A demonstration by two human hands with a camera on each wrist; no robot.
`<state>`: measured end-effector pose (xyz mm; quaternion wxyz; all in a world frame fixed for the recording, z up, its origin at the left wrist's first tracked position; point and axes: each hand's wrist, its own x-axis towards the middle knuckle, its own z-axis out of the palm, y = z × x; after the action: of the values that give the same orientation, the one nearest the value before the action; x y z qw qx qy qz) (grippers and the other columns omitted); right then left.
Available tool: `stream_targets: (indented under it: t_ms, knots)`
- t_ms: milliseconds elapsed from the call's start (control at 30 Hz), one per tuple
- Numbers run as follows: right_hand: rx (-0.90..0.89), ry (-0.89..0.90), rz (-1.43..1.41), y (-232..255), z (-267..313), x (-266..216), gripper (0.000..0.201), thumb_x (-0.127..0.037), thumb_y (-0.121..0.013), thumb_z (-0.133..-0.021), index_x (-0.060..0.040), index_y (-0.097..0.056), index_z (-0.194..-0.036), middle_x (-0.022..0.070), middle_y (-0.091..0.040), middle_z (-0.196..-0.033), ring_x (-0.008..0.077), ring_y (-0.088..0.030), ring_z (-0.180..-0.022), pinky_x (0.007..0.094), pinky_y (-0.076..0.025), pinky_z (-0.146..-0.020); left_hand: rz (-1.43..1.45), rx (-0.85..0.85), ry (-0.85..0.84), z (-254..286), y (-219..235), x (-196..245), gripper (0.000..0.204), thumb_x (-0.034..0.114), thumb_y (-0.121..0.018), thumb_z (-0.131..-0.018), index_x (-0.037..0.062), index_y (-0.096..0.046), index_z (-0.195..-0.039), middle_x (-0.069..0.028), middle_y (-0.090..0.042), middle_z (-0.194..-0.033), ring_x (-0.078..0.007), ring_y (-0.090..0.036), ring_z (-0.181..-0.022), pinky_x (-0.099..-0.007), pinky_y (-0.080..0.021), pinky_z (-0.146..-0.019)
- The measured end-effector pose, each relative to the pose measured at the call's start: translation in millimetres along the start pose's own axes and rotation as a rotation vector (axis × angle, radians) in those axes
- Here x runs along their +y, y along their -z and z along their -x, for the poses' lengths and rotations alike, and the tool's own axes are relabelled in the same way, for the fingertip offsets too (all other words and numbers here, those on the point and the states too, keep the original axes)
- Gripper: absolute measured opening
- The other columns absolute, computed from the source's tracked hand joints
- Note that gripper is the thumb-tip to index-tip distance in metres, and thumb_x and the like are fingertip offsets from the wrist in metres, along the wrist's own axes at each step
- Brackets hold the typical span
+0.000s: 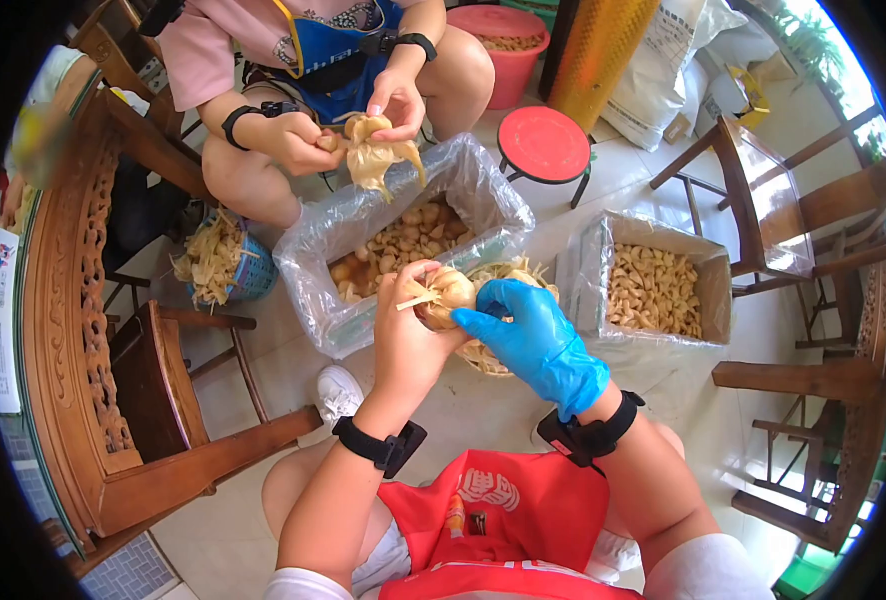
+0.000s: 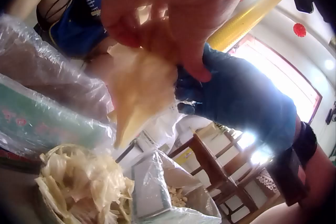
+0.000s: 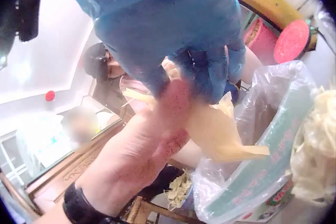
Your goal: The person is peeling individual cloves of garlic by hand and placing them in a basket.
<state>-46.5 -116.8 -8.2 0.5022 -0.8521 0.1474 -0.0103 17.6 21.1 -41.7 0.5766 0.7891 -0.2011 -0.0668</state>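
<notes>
A garlic bulb (image 1: 450, 290) with a dry stalk is held over a basket of skins (image 1: 488, 358). My bare left hand (image 1: 410, 335) grips it from the left side. From the right, my blue-gloved right hand (image 1: 538, 340) pinches at the bulb with curled thumb and fingers. Loose papery skin (image 2: 139, 92) hangs below the fingers in the left wrist view. The right wrist view shows the glove (image 3: 173, 29) over the bulb, hiding most of it, with the left hand (image 3: 131, 155) underneath and skin (image 3: 220, 134) trailing from it.
Ahead stands a plastic-lined box (image 1: 313, 300) with garlic bulbs inside. Another lined box (image 1: 583, 285) at the right holds separated cloves (image 1: 653, 290). Opposite, a person's hands (image 1: 298, 143) hold garlic with skin. A blue basket (image 1: 253, 270), red stool (image 1: 544, 145) and wooden chairs surround this.
</notes>
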Motion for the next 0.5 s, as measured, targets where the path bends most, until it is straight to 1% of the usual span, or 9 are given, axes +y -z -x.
stream_targets:
  t_ms: [33, 67, 133, 233, 267, 333, 433, 467, 500]
  knots:
    - [-0.043, -0.025, -0.051, -1, 0, 1, 0.031, -0.029, -0.065, -0.080, 0.0016, -0.062, -0.087, 0.0158, -0.059, -0.075, 0.0244, -0.054, -0.062, 0.0348, -0.045, -0.061, -0.114, 0.005, -0.034, 0, 0, 2, 0.066, 0.011, -0.085, -0.055, 0.0053, -0.050, -0.110, -0.0088, -0.050, -0.101, -0.0226, -0.056, -0.092, -0.0327, -0.047, -0.079]
    - [-0.043, -0.026, -0.052, 0, -1, 4, 0.031, -0.029, -0.065, -0.080, 0.0016, -0.062, -0.087, 0.0158, -0.059, -0.075, 0.0244, -0.054, -0.062, 0.0348, -0.045, -0.061, -0.115, 0.003, -0.033, 0, 1, 2, 0.066, 0.011, -0.085, -0.055, 0.0053, -0.050, -0.110, -0.0088, -0.050, -0.101, -0.0226, -0.056, -0.092, -0.0327, -0.047, -0.079]
    - [-0.114, 0.042, -0.137, 3, -4, 9, 0.030, -0.026, -0.061, -0.084, 0.0030, -0.061, -0.090, 0.0177, -0.059, -0.076, 0.0278, -0.053, -0.063, 0.0356, -0.044, -0.062, -0.220, 0.016, -0.048, -1, 4, 2, 0.069, 0.011, -0.086, -0.053, 0.0052, -0.051, -0.111, -0.0081, -0.051, -0.104, -0.0207, -0.055, -0.097, -0.0311, -0.048, -0.081]
    - [-0.148, 0.081, -0.177, 6, -5, 6, 0.024, -0.020, -0.056, -0.087, 0.0029, -0.060, -0.090, 0.0207, -0.057, -0.078, 0.0326, -0.054, -0.068, 0.0369, -0.044, -0.064, -0.209, 0.022, -0.088, -1, 5, -1, 0.070, 0.011, -0.087, -0.051, 0.0057, -0.052, -0.111, -0.0082, -0.050, -0.104, -0.0215, -0.055, -0.097, -0.0314, -0.048, -0.081]
    - [-0.150, 0.081, -0.177, 6, -5, 7, 0.024, -0.020, -0.056, -0.087, 0.0029, -0.060, -0.090, 0.0207, -0.057, -0.078, 0.0326, -0.054, -0.068, 0.0369, -0.044, -0.064, -0.209, 0.023, -0.087, -1, 5, 0, 0.070, 0.011, -0.087, -0.051, 0.0057, -0.052, -0.111, -0.0082, -0.050, -0.104, -0.0215, -0.055, -0.097, -0.0314, -0.048, -0.081]
    - [-0.119, 0.205, -0.054, 5, -6, 10, 0.021, -0.018, -0.054, -0.088, 0.0027, -0.058, -0.091, 0.0216, -0.055, -0.081, 0.0351, -0.054, -0.073, 0.0379, -0.043, -0.067, -0.237, 0.014, -0.080, 0, 5, 1, 0.072, 0.012, -0.088, -0.051, 0.0044, -0.051, -0.112, -0.0083, -0.052, -0.104, -0.0207, -0.056, -0.097, -0.0308, -0.048, -0.080]
    - [-0.063, 0.185, -0.117, -3, -7, 17, 0.020, -0.016, -0.053, -0.088, 0.0029, -0.055, -0.093, 0.0215, -0.055, -0.083, 0.0383, -0.054, -0.077, 0.0391, -0.043, -0.068, -0.190, 0.002, -0.045, 0, 6, 2, 0.073, 0.014, -0.088, -0.052, 0.0031, -0.049, -0.114, -0.0087, -0.054, -0.107, -0.0185, -0.056, -0.098, -0.0302, -0.048, -0.082]
    - [-0.062, 0.185, -0.117, -5, -8, 19, 0.020, -0.016, -0.053, -0.088, 0.0029, -0.055, -0.093, 0.0215, -0.055, -0.083, 0.0383, -0.054, -0.077, 0.0391, -0.043, -0.068, -0.190, 0.001, -0.046, 0, 6, 1, 0.073, 0.014, -0.088, -0.052, 0.0031, -0.049, -0.114, -0.0087, -0.054, -0.107, -0.0185, -0.056, -0.098, -0.0302, -0.048, -0.082]
    - [-0.043, 0.196, -0.147, -7, -9, 21, 0.020, -0.017, -0.052, -0.089, 0.0026, -0.054, -0.093, 0.0193, -0.055, -0.083, 0.0349, -0.054, -0.075, 0.0380, -0.043, -0.068, -0.099, -0.008, -0.021, 0, 5, 1, 0.071, 0.015, -0.087, -0.054, 0.0039, -0.049, -0.113, -0.0085, -0.053, -0.106, -0.0192, -0.056, -0.096, -0.0315, -0.048, -0.080]
